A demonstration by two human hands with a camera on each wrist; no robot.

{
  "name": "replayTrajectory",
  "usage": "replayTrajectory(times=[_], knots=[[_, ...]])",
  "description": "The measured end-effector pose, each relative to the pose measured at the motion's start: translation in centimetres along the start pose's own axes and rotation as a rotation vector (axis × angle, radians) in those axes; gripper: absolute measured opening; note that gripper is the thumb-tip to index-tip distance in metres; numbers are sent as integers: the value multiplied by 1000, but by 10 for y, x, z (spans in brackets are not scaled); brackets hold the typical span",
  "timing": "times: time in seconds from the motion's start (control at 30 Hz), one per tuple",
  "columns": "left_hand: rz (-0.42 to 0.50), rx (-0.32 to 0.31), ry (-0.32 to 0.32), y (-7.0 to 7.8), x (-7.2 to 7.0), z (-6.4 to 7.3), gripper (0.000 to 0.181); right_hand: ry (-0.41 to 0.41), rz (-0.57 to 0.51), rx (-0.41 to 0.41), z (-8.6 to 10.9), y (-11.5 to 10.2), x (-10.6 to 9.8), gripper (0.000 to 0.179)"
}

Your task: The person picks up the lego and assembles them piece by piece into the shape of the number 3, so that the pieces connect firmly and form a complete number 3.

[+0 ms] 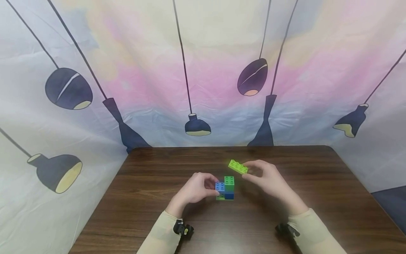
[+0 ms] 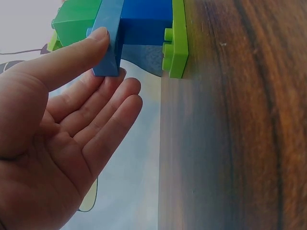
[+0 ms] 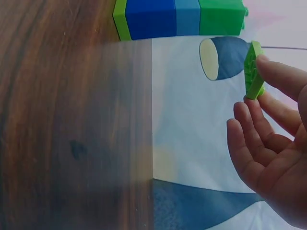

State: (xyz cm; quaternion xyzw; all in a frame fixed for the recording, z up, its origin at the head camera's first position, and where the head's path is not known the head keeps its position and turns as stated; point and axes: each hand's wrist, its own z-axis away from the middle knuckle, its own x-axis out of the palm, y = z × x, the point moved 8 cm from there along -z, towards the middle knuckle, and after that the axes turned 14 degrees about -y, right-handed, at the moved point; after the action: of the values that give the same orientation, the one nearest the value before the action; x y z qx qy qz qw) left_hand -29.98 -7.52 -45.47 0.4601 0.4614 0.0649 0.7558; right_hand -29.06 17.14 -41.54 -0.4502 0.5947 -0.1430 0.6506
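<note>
A small stack of toy building bricks stands on the table. Lowest is a lime-green plate (image 2: 179, 43), with a dark blue brick (image 3: 151, 18) on it. Above that lies a light blue brick (image 1: 219, 186) that juts out to the left. A green brick (image 1: 229, 182) tops the stack on the right. My left hand (image 1: 194, 188) pinches the jutting end of the light blue brick between thumb and fingers. To the right and beyond the stack, my right hand (image 1: 269, 178) pinches one end of a thin lime-green brick (image 1: 237, 166), held in the air apart from the stack.
The brown wooden table (image 1: 152, 169) runs back to a cloth backdrop (image 1: 222, 46) painted with hanging lamps. Each wrist wears a small black camera, such as the left one (image 1: 183, 228). A dark surface (image 1: 391, 203) shows beyond the table's right edge.
</note>
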Motion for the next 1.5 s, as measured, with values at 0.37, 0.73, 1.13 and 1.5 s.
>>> replayTrajectory(times=[0.37, 0.73, 1.13, 1.5], knots=[[8, -3, -3, 1, -1, 1, 33, -18, 19, -72, -2, -12, 13, 36], [6, -8, -8, 1, 0, 0, 33, -61, 47, -145, -3, -23, 26, 35], [3, -6, -21, 0, 0, 0, 35, -81, 53, -174, -1, -32, 35, 33], [10, 1, -20, 0, 0, 0, 34, -103, 62, -149, -1, -33, 40, 35]])
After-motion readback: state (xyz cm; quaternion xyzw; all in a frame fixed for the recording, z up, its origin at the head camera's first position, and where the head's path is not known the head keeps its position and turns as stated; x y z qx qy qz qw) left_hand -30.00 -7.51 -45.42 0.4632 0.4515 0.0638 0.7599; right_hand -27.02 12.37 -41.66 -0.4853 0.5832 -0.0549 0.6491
